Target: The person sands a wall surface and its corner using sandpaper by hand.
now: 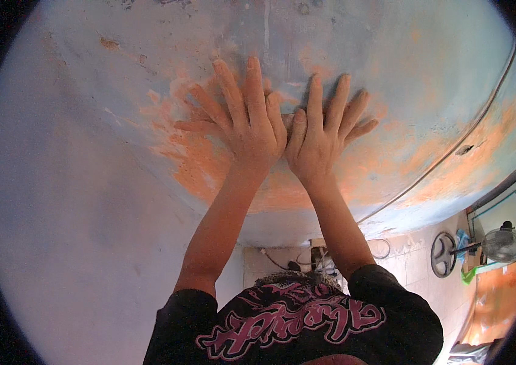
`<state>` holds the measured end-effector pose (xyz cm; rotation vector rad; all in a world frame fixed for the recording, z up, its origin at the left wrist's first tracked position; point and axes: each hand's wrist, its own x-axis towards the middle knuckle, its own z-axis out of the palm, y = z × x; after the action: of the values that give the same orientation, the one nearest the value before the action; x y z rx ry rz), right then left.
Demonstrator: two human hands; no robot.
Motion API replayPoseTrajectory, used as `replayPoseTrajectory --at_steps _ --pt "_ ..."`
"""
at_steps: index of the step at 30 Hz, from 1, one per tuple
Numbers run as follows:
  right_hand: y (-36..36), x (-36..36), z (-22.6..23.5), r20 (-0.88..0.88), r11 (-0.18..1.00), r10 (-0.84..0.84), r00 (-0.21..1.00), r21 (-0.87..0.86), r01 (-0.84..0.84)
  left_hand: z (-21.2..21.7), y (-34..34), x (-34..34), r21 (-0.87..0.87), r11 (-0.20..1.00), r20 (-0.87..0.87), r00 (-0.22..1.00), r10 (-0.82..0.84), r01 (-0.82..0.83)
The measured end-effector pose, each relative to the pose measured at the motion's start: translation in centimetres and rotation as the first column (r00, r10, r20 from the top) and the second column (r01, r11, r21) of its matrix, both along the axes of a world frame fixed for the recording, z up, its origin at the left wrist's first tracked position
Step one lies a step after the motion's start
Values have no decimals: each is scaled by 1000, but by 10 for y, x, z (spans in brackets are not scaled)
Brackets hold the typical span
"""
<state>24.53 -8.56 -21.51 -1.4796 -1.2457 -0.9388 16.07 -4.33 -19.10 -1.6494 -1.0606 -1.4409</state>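
Head view shows us pressing both palms flat against a pale blue wall [88, 201] whose paint is worn through to orange. We take the big orange patch [209, 164] as our landmark. Our left hand [243, 125] lies at the upper right edge of that patch, fingers spread wide and pointing up, gripping nothing. Our right hand [322, 137] sits just to the right of it, also spread and flat on the wall, its thumb side touching the left hand, so the two hands are together side by side. To the right of the patch a thin cable [446, 155] runs slantwise along the wall. Far to the lower right of the patch a fan [501, 243] stands on a tiled floor [410, 267], with a round fan guard [443, 254] beside it. Below the patch our black shirt with pink lettering [294, 319] fills the lower edge.
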Motion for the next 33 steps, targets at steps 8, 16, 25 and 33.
replayPoseTrajectory --at_steps 8,16,25,33 --pt "6 11 88 90 965 51 995 253 -72 85 15 3 369 875 163 949 271 -314" --pt "4 14 -5 -11 996 6 1000 84 -5 -1 -2 15 124 972 -25 980 -198 200" --pt "-3 22 9 -47 999 -47 998 -4 47 2 -9 20 -35 965 107 961 -253 258" --pt "-5 29 14 -71 997 -2 997 76 8 -20 -13 12 452 673 -139 792 -595 585"
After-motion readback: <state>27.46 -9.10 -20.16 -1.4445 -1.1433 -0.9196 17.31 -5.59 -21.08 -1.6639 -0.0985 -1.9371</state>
